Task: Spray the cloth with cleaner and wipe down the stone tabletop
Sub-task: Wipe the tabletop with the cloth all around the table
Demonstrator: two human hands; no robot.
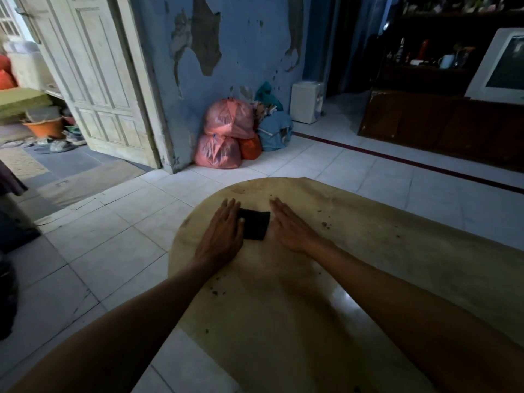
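A small dark folded cloth [255, 226] lies flat on the tan stone tabletop [368, 251], near its rounded far-left end. My left hand [224, 236] rests palm down on the table, its fingers and thumb overlapping the cloth's left edge. My right hand [289, 228] lies flat, fingers together, just to the right of the cloth, touching or nearly touching its edge. Dark specks of dirt dot the tabletop, mostly right of my right hand and near my left forearm. No spray bottle is in view.
Pink, orange and blue filled bags [226, 131] sit against the peeling blue wall beyond the table. A white box-shaped appliance [306, 102] stands on the floor to their right. A dark wooden cabinet [442, 129] with a monitor lines the right. An open door [93, 80] is at left.
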